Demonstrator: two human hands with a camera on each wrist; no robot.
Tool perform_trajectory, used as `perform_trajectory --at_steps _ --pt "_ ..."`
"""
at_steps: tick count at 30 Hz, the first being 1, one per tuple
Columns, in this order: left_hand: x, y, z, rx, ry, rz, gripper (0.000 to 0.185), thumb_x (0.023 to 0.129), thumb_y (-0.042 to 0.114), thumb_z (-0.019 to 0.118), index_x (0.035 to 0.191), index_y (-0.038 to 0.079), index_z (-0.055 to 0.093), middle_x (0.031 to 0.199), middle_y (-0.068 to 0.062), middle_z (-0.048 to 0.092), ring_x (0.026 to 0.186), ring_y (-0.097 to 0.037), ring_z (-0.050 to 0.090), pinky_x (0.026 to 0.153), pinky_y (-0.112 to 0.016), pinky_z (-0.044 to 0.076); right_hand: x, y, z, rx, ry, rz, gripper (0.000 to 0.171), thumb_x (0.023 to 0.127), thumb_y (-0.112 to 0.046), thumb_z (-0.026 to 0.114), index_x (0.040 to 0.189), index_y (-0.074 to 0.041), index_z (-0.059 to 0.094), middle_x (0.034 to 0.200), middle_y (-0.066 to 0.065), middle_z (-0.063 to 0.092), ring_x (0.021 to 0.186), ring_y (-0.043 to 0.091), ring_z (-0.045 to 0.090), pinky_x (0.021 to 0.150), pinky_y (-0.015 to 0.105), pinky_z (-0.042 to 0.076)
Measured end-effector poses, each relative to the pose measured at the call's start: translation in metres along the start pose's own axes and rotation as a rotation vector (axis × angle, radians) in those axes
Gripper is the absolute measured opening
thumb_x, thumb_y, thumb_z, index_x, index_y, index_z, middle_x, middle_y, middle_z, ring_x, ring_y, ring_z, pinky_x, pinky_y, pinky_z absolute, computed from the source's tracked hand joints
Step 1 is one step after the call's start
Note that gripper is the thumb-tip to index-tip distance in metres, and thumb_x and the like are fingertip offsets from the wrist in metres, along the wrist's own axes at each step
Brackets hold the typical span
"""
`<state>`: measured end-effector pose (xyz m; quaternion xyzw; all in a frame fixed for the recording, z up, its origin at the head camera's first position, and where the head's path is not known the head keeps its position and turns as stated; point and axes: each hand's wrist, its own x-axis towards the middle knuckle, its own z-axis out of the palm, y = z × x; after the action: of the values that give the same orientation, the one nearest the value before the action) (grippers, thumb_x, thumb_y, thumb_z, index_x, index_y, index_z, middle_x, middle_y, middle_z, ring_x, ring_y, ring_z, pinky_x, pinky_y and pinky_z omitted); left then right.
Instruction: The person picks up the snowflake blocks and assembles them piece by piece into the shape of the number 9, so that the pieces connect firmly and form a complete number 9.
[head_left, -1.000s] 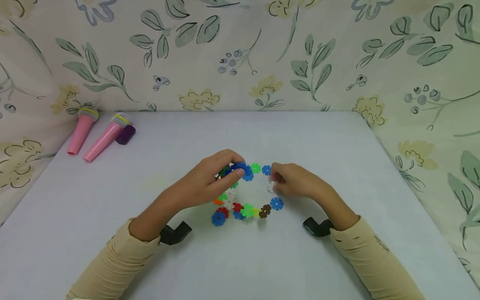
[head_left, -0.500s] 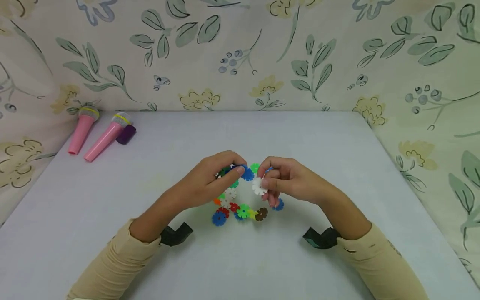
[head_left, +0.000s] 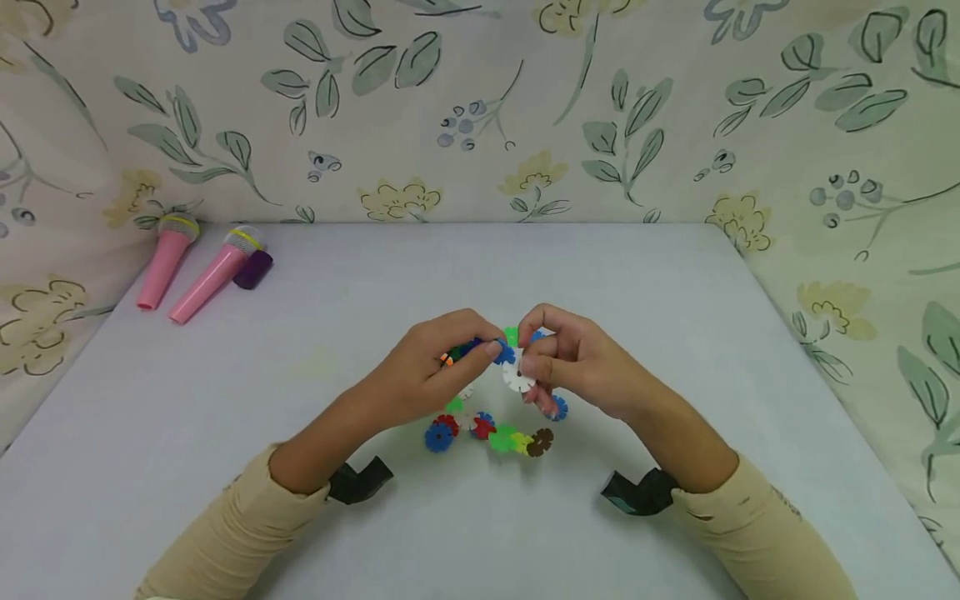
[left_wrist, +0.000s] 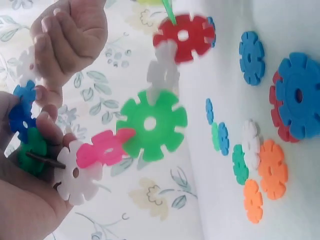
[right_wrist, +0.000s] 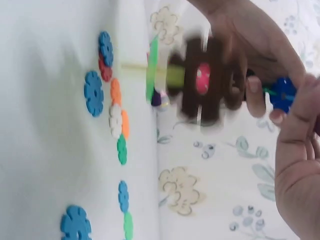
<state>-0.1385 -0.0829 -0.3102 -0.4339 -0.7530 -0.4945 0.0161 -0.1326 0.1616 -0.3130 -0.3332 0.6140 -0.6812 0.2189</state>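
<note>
Left hand [head_left: 429, 365] grips disc chain [left_wrist: 169, 131]; white disc [head_left: 512, 379] in right hand [head_left: 579, 360]

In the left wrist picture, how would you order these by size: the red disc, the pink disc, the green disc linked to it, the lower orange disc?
Largest to smallest, as they look there:
1. Green disc
2. Red disc
3. Pink disc
4. Lower orange disc
Tilt and nearness differ, so true sizes are unsure.

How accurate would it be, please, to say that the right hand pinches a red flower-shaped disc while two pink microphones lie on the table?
Only the colour is wrong: the head view shows the right hand pinching a white flower-shaped disc, while two pink microphones lie on the table.
</note>
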Motion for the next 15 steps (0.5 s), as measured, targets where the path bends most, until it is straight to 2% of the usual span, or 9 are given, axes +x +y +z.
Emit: perform_trajectory --at_steps 2,5,10,15 --pt "-0.0001 0.0001 0.0022 -0.014 0.044 0.004 0.015 0.101 0.009 0.058 0.111 0.011 0.07 0.097 0.006 0.063 0.089 -0.012 0.057 0.075 -0.033 0.053 0.0007 0.0012 0.0023 0.026 0.035 -0.02 0.016 0.101 -0.004 0.058 0.107 -0.001 0.044 0.075 0.009 0.066 0.057 0.019 0.061 0.058 0.028 0.055" --pt "-0.0008 0.0005 0.0051 -0.045 0.071 -0.005 0.017 0.101 0.008 0.058 0.112 0.009 0.071 0.101 0.006 0.066 0.093 -0.012 0.059 0.08 -0.035 0.054 0.0013 0.0029 0.0052 0.069 0.065 -0.034 0.015 0.101 -0.005 0.059 0.107 -0.006 0.045 0.075 0.007 0.066 0.056 0.017 0.061 0.057 0.027 0.054" --pt "-0.002 0.0008 0.0064 -0.05 0.074 -0.014 0.02 0.101 0.009 0.059 0.116 0.008 0.072 0.106 0.005 0.069 0.095 -0.011 0.061 0.081 -0.037 0.055 0.002 0.005 0.0078 0.104 0.075 -0.042 0.013 0.101 -0.001 0.056 0.106 -0.007 0.045 0.074 0.005 0.064 0.056 0.016 0.061 0.054 0.025 0.053" --pt "-0.0016 0.0017 -0.0003 0.012 0.06 -0.048 0.018 0.102 0.012 0.06 0.115 0.009 0.071 0.106 0.006 0.069 0.097 -0.009 0.062 0.083 -0.035 0.055 0.0052 0.0031 0.0082 0.076 0.09 0.001 0.01 0.102 -0.003 0.055 0.107 -0.007 0.047 0.075 0.006 0.065 0.056 0.018 0.059 0.055 0.026 0.051"
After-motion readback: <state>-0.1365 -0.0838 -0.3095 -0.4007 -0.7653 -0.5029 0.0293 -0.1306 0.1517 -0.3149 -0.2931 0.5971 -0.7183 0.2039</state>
